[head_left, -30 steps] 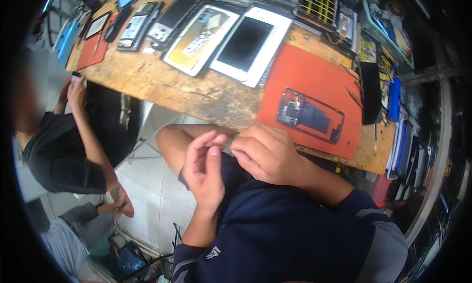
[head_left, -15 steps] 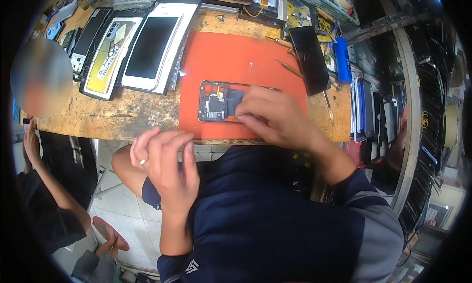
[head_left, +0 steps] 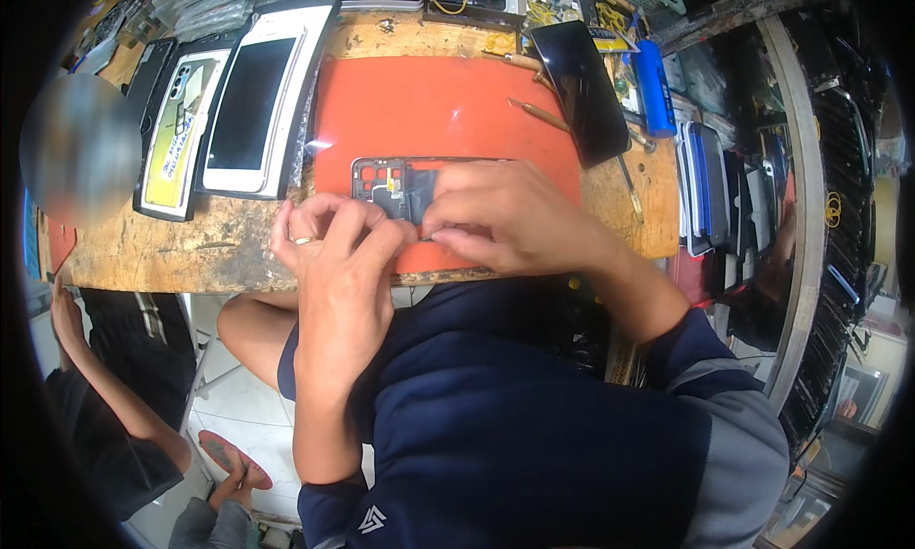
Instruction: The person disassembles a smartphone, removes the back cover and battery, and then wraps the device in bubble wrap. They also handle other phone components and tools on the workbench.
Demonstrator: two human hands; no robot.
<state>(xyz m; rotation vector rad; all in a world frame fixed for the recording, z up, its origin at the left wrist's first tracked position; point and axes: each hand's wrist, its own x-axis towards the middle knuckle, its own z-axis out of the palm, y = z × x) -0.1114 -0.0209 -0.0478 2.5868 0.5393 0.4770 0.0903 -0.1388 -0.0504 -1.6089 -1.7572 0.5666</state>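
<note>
On an orange mat (head_left: 429,101) lies an opened phone frame (head_left: 386,175), its inner parts, a dark panel and camera openings showing on the left. My left hand (head_left: 343,249), a ring on one finger, is closed over the near left edge of the frame. My right hand (head_left: 510,215) covers the frame's right part, thumb and fingers pinched at the near edge. The fingertips of both hands almost meet there. A small dark bit shows between them, too small to name.
Left of the mat lie a white phone (head_left: 250,111) and a yellow-backed phone (head_left: 181,134). At the right are a black phone screen (head_left: 583,91), a pointed tool (head_left: 543,115), a blue cylinder (head_left: 654,90) and thin tweezers (head_left: 631,189). A person's arm (head_left: 124,387) is at the far left.
My left hand has come up from in front of the table edge to the phone frame, and its fingers have closed. My right hand stays at the frame. The whole view has shifted slightly.
</note>
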